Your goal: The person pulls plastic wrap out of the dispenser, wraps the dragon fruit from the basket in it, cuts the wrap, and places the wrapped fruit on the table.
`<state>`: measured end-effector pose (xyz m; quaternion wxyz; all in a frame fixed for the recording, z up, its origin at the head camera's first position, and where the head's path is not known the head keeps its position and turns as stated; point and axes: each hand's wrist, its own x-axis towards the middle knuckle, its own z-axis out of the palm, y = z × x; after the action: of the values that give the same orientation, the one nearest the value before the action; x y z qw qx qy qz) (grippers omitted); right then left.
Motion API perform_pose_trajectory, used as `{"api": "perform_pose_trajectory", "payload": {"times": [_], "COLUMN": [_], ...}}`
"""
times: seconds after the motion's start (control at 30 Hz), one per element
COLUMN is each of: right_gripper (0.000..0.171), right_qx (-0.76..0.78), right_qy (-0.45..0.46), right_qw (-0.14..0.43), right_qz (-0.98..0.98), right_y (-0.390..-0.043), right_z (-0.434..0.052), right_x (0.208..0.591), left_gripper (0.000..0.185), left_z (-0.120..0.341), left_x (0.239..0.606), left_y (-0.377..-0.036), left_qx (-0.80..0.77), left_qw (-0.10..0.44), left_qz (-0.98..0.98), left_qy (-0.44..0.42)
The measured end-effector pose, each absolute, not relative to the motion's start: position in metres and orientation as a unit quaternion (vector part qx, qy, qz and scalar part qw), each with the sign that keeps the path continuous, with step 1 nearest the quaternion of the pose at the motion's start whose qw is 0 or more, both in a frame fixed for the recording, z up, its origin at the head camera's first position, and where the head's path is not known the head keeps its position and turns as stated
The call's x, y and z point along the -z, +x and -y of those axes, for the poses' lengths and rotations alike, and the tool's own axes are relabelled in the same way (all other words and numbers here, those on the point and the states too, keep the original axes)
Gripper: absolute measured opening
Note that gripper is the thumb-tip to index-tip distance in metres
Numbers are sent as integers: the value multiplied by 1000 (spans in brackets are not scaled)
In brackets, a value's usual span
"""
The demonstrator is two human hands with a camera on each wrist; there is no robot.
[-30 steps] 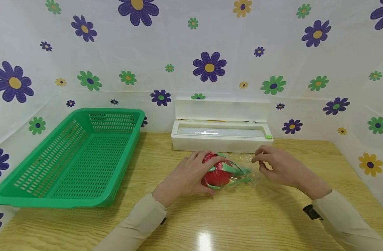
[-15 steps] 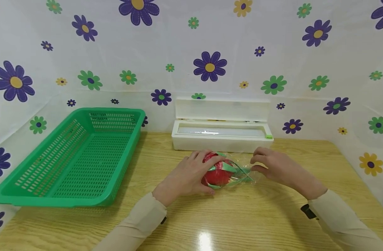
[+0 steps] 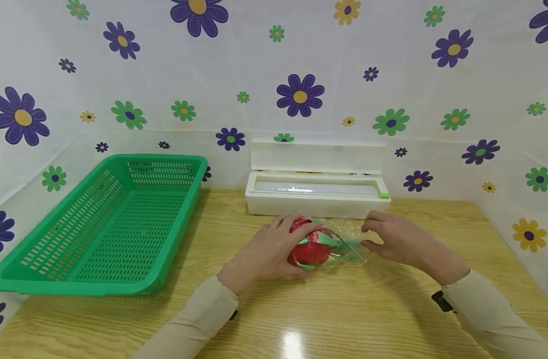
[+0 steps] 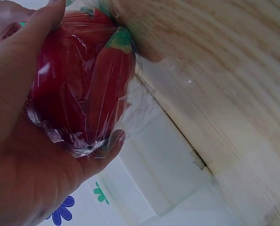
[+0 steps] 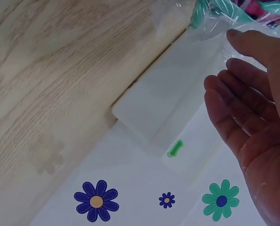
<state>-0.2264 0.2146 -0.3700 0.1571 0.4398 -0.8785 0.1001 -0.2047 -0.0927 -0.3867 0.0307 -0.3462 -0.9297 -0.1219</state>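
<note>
A red dragon fruit (image 3: 311, 249) with green scales lies on the wooden table (image 3: 345, 309), wrapped in clear cling film (image 3: 351, 238). My left hand (image 3: 265, 252) grips the fruit from the left, fingers and thumb curled round it; the left wrist view shows the wrapped fruit (image 4: 78, 80) in my palm (image 4: 17, 155). My right hand (image 3: 399, 242) is at the loose right end of the film. In the right wrist view its fingers (image 5: 234, 108) are relaxed and apart, and the thumb tip touches the bunched film (image 5: 210, 19).
A white cling film dispenser box (image 3: 316, 192) stands with its lid up just behind the fruit, against the flowered backdrop. A green slotted basket (image 3: 112, 224) with nothing in it sits at the left. Bare table lies in front of my hands.
My right hand has drifted slightly left and down to the film's loose end. The left hand and fruit have stayed still.
</note>
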Motion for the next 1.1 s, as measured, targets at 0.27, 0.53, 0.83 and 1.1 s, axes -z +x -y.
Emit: {"api": "perform_pose_trajectory", "payload": {"times": [0.27, 0.53, 0.83, 1.1], "right_gripper": [16, 18, 32, 21], "right_qx": [-80, -53, -34, -40], "right_qy": [425, 408, 456, 464], "right_qw": [160, 219, 237, 245], "right_qz": [887, 885, 857, 850], "right_y": [-227, -231, -231, -234], "right_z": [-214, -213, -213, -209], "right_x": [369, 371, 373, 379], "left_gripper": [97, 97, 97, 98], "left_z": [92, 93, 93, 93], "left_x": [387, 387, 388, 387], "left_y": [-205, -204, -205, -204], "left_qx": [123, 128, 126, 123], "left_qw": [25, 23, 24, 26], "left_qz": [931, 932, 931, 932], "left_qy": [-342, -340, -342, -341]}}
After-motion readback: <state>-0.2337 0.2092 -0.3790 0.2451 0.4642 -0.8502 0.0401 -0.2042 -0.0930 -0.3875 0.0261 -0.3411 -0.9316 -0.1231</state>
